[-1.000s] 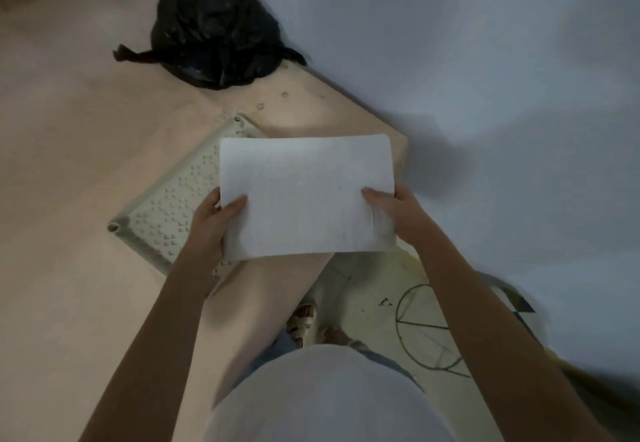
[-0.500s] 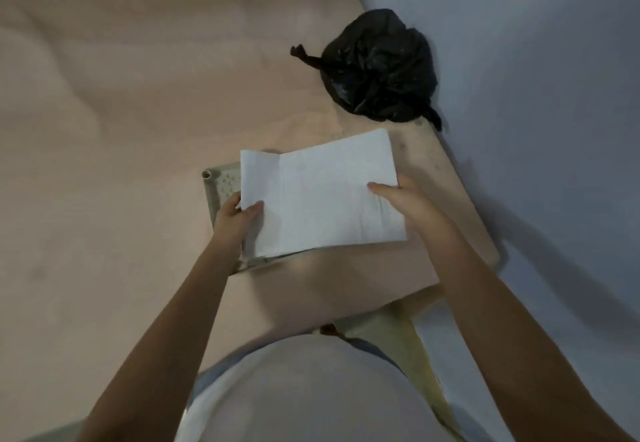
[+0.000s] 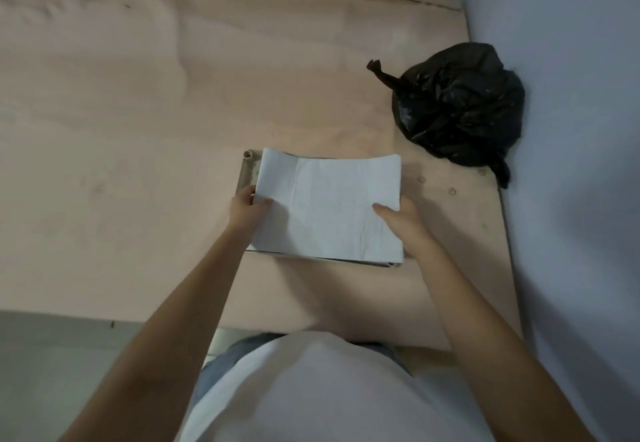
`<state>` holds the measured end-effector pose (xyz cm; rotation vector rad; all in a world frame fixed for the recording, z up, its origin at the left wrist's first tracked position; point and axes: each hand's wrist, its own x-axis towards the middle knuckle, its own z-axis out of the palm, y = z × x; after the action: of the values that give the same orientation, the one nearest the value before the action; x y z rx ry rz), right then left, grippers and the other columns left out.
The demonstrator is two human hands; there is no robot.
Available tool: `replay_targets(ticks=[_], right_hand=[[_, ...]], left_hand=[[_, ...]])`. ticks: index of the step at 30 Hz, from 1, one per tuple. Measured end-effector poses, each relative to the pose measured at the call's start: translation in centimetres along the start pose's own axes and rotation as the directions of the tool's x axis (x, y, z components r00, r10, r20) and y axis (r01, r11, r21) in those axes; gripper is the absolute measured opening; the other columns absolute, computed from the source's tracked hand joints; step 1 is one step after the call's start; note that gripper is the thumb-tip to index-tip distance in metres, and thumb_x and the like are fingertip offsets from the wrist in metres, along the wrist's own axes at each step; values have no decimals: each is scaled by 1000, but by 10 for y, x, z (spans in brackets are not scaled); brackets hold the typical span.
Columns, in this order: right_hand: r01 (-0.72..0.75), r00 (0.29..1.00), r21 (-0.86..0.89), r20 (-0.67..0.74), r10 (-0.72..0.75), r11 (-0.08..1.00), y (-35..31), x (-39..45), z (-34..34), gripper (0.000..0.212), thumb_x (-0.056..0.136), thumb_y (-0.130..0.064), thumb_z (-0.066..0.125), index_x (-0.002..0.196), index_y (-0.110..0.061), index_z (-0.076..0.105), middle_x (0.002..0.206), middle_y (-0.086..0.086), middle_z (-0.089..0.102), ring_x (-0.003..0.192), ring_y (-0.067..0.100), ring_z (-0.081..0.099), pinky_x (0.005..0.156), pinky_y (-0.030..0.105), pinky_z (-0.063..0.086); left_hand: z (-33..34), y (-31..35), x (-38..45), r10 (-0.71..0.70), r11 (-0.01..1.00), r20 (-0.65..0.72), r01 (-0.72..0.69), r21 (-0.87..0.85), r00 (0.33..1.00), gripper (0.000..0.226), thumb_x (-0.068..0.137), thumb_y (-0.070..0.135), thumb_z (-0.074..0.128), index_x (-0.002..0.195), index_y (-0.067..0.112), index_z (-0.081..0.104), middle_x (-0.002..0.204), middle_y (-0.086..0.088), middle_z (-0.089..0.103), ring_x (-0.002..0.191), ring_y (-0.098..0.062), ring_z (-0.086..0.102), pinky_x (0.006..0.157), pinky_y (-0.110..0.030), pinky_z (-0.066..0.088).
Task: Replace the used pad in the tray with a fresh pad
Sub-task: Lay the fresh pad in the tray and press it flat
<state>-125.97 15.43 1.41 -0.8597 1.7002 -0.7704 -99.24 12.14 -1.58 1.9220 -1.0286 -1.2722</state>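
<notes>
Both forearms reach forward from the bottom of the view toward the middle of the bed. The left hand [image 3: 247, 211] comes in from about 7 o'clock and pinches the left edge of the white pad [image 3: 329, 206]: its thumb lies on top of the pad and the other fingers are curled under the edge. The right hand [image 3: 403, 221] comes in from about 5 o'clock and grips the right edge of the pad, with the thumb pressed flat on top and pointing toward 9 o'clock; the other fingers are hidden under the pad, so I cannot tell how they lie.

The pad is a rectangle with its long axis running from 9 o'clock to 3 o'clock. It is partly unfolded, with a crease near its left side, and its far edge curves a little upward. It is held over the tray [image 3: 247, 167], which lies on the pink mattress [image 3: 138, 112] and shows only at its far left corner and along its near edge. I cannot tell whether the pad touches the tray.

A tied black bag [image 3: 460, 102] lies at about 2 o'clock from the pad, near the wall [image 3: 571, 129].
</notes>
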Motion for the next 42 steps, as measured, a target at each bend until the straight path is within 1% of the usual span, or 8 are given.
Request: replay_targets(ticks=[7, 12, 18, 21, 23, 28, 34, 42], right_hand=[[-38, 999, -38, 28, 40, 999, 9, 4, 4, 22, 93, -11, 56, 114, -14, 59, 92, -6, 62, 83, 11, 59, 70, 26, 48], [7, 1000, -82, -8, -8, 997, 14, 5, 10, 21, 93, -13, 55, 114, -14, 60, 100, -1, 64, 89, 15, 60, 84, 33, 49], [11, 998, -121, -53, -18, 993, 17, 15, 15, 25, 92, -15, 58, 116, -9, 61, 103, 1, 64, 94, 18, 61, 78, 28, 46], [-13, 998, -152, -61, 3, 988, 19, 19, 15, 24, 92, -16, 58, 114, -7, 61, 102, 4, 65, 89, 19, 61, 78, 31, 48], [-16, 998, -159, -60, 7, 987, 19, 20, 16, 23, 92, -16, 58, 113, -8, 61, 101, 4, 65, 88, 19, 61, 79, 32, 48], [-31, 999, -154, -49, 23, 988, 21, 21, 15, 19, 92, -17, 57, 109, -12, 62, 99, 4, 66, 87, 19, 62, 77, 32, 48], [-30, 998, -163, -56, 21, 986, 18, 22, 18, 20, 93, -17, 57, 111, -10, 61, 95, 1, 64, 87, 21, 62, 81, 37, 51], [-25, 999, -154, -47, 18, 988, 15, 20, 23, 26, 93, -16, 57, 118, -8, 59, 101, 1, 62, 90, 18, 59, 76, 30, 47]], left_hand=[[2, -1, 2, 28, 984, -50, -19, 179, 998, 22, 86, 10, 58, 107, 5, 56, 92, -4, 58, 90, -28, 58, 72, -31, 42], [0, -5, -1, 88, 942, -84, -56, 330, 993, 35, 90, 15, 56, 120, 2, 44, 112, -15, 60, 101, -35, 57, 76, -37, 43], [0, -6, -5, 192, 880, -109, -122, 459, 975, 30, 89, 12, 55, 114, -1, 43, 115, -17, 53, 94, -38, 57, 65, -38, 40], [4, -9, -8, 506, 538, -48, -271, 798, 861, 52, 69, 1, 69, 117, -6, 53, 112, -23, 56, 96, -40, 60, 71, -40, 48], [10, -12, -7, 624, 325, 125, -402, 856, 771, 65, 70, 18, 69, 130, -1, 51, 128, -22, 56, 118, -38, 55, 97, -44, 43], [37, -26, 2, 528, 74, 494, -617, 783, 691, 64, 92, 53, 31, 145, 18, 39, 152, -16, 32, 141, -38, 26, 110, -58, 14], [51, -34, 7, 423, 169, 480, -587, 792, 769, 70, 93, 60, 3, 150, 25, 24, 158, -12, 14, 146, -33, 6, 112, -58, -5], [44, -37, 14, 456, 171, 477, -600, 781, 751, 72, 93, 61, -5, 149, 27, 25, 157, -11, 20, 145, -35, 14, 110, -60, 1]])
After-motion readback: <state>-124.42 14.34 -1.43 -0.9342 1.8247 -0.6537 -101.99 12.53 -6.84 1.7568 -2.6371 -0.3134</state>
